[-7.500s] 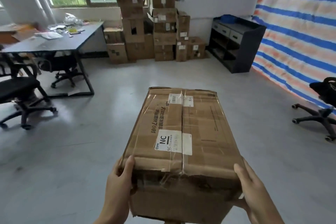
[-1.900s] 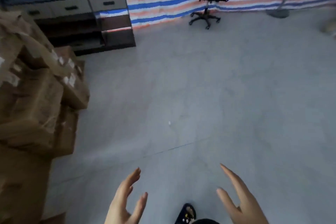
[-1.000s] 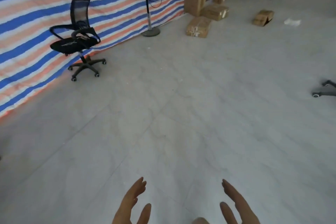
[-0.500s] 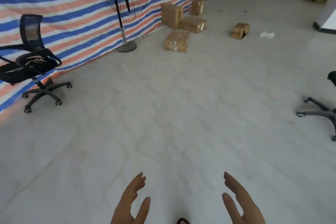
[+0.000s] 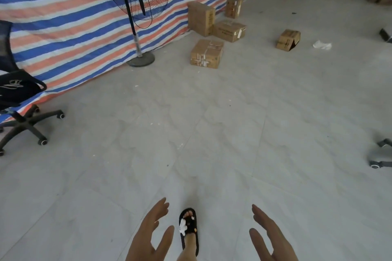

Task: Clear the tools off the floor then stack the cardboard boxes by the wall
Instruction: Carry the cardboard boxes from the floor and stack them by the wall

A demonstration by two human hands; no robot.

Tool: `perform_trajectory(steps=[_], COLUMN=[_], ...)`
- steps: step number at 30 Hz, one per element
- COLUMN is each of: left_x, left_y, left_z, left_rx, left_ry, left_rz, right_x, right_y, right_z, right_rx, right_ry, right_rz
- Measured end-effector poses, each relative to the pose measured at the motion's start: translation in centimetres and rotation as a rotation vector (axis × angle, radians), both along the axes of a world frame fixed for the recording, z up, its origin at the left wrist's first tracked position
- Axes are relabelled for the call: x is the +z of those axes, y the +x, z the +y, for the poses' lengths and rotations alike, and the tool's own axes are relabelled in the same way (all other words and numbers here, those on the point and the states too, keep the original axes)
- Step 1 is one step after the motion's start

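Note:
Several cardboard boxes lie on the grey floor far ahead near the striped tarp. The nearest taped box (image 5: 207, 53) sits alone; behind it stand a tall box (image 5: 200, 18), a flat box (image 5: 229, 30) and a small box (image 5: 233, 7). Off to the right an open, tipped box (image 5: 288, 40) lies on its side. My left hand (image 5: 151, 233) and my right hand (image 5: 269, 234) hover at the bottom of the view, palms facing each other, fingers straight, holding nothing.
A standing fan (image 5: 135, 12) rises against the striped tarp (image 5: 63, 19). A black office chair (image 5: 19, 104) stands at the left, another chair's wheeled base (image 5: 381, 154) at the right edge. A white scrap (image 5: 322, 45) lies beyond the tipped box. My sandalled foot (image 5: 188, 229) steps forward.
I carried a box to the stack by the wall earlier, and now my hands hold nothing. The view has turned and moved closer to the boxes by the tarp; my foot has come forward.

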State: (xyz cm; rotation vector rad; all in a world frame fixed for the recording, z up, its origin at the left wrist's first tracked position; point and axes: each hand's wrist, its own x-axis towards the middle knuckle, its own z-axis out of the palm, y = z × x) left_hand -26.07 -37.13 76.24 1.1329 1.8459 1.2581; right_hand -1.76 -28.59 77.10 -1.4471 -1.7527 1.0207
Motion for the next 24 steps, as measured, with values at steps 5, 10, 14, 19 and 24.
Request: perform_trajectory(steps=[5,10,14,19,24], left_x=[2.5,2.4,1.8,0.6,0.7], left_y=[-6.8,-11.3,-14.4,-16.7,-18.8], left_z=[13.7,23.0,30.6,42.8,57.2], left_rx=[-0.019,-0.047,-0.013,0.006,0.046], left_ry=[0.056,0.002,-0.039,-0.054,-0.018], left_rz=[0.061,0.069,0.072,0.058,0.041], right_x=[2.5,3.5,2.5,1.1,2.0], right_y=[-6.3,-10.7,-12.8,-15.1,-17.1], right_z=[12.9,22.8,30.5,42.7,58.9], right_rx=[-0.008,0.0,-0.016,-0.004,0.048], right_ry=[-0.023,-0.086,-0.114,-0.15,-0.144], right_rz=[0.058,0.063,0.054,0.009,-0.024])
